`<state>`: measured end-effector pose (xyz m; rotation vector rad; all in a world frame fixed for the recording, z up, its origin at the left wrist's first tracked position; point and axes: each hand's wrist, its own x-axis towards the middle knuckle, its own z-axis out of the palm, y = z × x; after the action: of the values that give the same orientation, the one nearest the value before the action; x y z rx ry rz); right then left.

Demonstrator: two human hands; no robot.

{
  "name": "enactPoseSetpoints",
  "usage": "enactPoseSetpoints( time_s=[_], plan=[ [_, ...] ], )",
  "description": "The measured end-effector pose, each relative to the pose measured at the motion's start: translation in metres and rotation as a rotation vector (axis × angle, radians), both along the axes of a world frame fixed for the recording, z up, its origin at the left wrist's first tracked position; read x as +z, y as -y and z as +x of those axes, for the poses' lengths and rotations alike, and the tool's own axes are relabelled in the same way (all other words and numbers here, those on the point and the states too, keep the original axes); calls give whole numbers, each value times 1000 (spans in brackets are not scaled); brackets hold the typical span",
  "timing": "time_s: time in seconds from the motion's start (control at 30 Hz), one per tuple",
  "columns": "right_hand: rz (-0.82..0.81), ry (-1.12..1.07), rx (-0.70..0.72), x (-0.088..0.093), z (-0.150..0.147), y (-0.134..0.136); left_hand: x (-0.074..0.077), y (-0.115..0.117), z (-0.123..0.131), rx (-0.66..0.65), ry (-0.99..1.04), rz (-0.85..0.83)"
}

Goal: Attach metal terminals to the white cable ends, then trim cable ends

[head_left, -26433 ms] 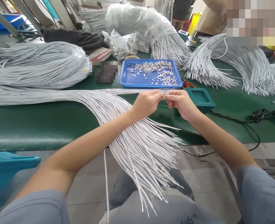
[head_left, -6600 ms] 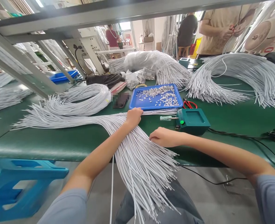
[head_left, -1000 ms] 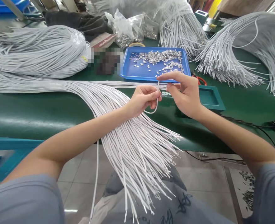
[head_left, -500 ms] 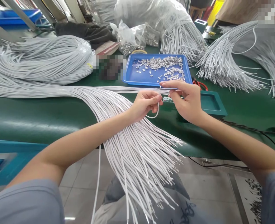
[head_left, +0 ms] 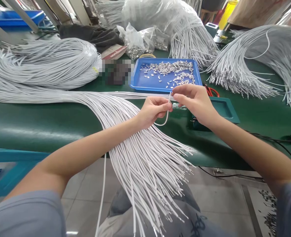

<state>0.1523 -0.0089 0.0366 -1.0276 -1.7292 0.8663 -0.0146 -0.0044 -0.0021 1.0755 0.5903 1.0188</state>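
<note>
A thin white cable (head_left: 167, 117) loops up between the hands, its short end upright. My left hand (head_left: 154, 110) pinches it just below that end, thumb against the curled fingers. Close to the tip, my right hand (head_left: 197, 102) has its thumb and index fingertip drawn together; whatever lies between them is too small to make out. Under my left forearm, a large bundle of white cables (head_left: 140, 158) fans out over the table edge, with metal tips at the ends. Behind the hands stands a blue tray (head_left: 141, 84) holding many small metal terminals (head_left: 171, 66).
Beside my right hand is a green box (head_left: 234, 117), with red-handled pliers (head_left: 212, 92) behind it. More cable bundles lie at the left (head_left: 61, 62) and right (head_left: 236, 65). Clear bags of metal parts (head_left: 135, 51) stand at the back. Black cords (head_left: 271, 136) run along the right.
My right index finger has come off the top of the cable's tip and bent back to the right, closer to the thumb. My left hand keeps its pinch on the cable.
</note>
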Motion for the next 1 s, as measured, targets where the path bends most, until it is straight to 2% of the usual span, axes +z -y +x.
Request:
enactPoseSetpoints(
  time_s=[0.1,0.5,0.7,0.8,1.0],
  plan=[
    [-36,60,32,4,-1,1,-1,0,0,7,-25,8],
    [-14,159,78,8,-4,3,0,2,2,-37,-83,70],
    [26,233,36,0,5,-8,0,2,0,-7,-85,65],
    [55,179,20,-5,7,-14,1,2,0,-7,-89,55],
    [-17,35,157,-3,4,-9,0,1,1,-40,-66,62]
  ],
)
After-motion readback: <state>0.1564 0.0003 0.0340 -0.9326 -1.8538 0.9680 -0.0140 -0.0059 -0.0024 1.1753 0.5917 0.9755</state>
